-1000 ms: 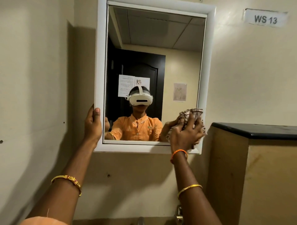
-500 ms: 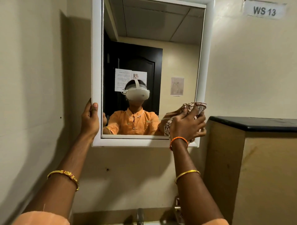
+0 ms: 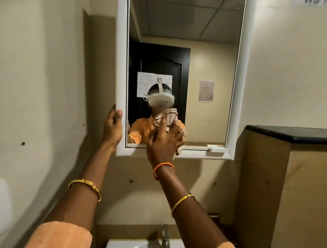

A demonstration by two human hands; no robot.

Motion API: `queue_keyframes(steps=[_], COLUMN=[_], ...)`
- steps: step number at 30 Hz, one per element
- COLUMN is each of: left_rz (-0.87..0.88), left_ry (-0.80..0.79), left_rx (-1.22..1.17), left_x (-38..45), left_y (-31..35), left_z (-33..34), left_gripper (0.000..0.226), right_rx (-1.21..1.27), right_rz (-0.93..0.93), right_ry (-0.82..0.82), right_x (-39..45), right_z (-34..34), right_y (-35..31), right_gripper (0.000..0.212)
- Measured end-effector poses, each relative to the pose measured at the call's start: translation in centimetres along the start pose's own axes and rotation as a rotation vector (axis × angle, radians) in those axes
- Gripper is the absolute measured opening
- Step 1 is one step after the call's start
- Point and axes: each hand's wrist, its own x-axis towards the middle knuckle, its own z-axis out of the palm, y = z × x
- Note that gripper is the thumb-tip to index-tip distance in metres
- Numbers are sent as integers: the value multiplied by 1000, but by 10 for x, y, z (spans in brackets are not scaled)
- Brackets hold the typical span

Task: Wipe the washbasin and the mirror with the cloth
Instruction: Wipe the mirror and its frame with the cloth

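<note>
Two arms reach up from near edge. Washbasin (image 3: 123, 244) below, tap (image 3: 165, 234) behind. Left hand (image 3: 112, 128) grips mirror (image 3: 203, 62) frame's lower left edge. Right hand (image 3: 163, 141) clutches bunched cloth (image 3: 167, 117), pressing it against lower centre glass.

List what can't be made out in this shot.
- Washbasin: head view, mostly cut off by the bottom edge.
- Wall sign: cut off by the top edge, unreadable.
- Cloth: right hand covers its lower part.
- Papers on reflected door: print too small.
</note>
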Motion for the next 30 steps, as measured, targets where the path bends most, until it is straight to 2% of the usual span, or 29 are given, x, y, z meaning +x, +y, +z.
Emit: queue_keyframes(steps=[2,4,7,9,12,15,18,22,26,30], left_rz=[13,17,18,10,-4,-54,-22,-54,-245,-282], left_ry=[1,-3,-7,-11,-45,-68,-58,-49,-189,-197], left_rx=[41,61,50,45,10,25,6,-119,-468,-524], left_x=[-2,-3,-3,-2,-1,3,-1,0,-3,-5], left_y=[2,4,2,1,-3,-14,-4,-2,3,4], left_z=[-3,-1,0,-1,-3,-6,-4,-4,-20,-22], left_gripper=[47,47,47,48,56,75,52,44,59,67], right_rx=[145,264,251,244,196,230,293,275,222,169], right_rz=[-24,44,195,296,294,169,-88,-401,-464,-572], right_ry=[48,177,323,312,286,233,120,-47,-76,-116], right_x=[16,34,60,70,73,63,50,29,15,-9], right_z=[-13,-35,-63,-66,-51,-30,-6,22,30,29], right_y=[15,39,78,91,89,59,15,-37,-48,-28], right_gripper=[48,48,47,51,55,56,55,55,57,56])
